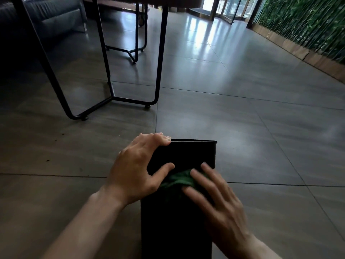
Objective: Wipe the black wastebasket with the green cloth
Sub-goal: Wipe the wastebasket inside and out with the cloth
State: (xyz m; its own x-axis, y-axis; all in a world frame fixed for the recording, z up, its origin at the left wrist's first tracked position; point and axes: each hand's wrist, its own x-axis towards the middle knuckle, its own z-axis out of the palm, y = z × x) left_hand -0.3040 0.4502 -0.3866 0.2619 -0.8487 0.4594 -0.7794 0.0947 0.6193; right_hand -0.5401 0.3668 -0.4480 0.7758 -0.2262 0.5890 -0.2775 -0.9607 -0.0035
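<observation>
Grey tiled floor point(242, 113), black metal table legs point(160, 53) behind, green bamboo wall point(308, 21) at right. Black wastebasket point(179, 221) lying on its side, unlabelled. Left hand point(134, 171) curled over its far left edge. Right hand point(218, 206), fingers straight, pressing green cloth point(177, 180) flat onto upper side.

A: Logging counts. What are you seeing?

B: I am counting two hands, the left hand point(137, 170) and the right hand point(217, 200); one black wastebasket point(175, 221); one green cloth point(178, 181).

A: And furniture?

B: I am counting two black metal table frames, the near frame point(112, 75) and the far frame point(139, 32). One dark sofa point(50, 17) is showing. One green plant wall point(308, 21) is showing too.
</observation>
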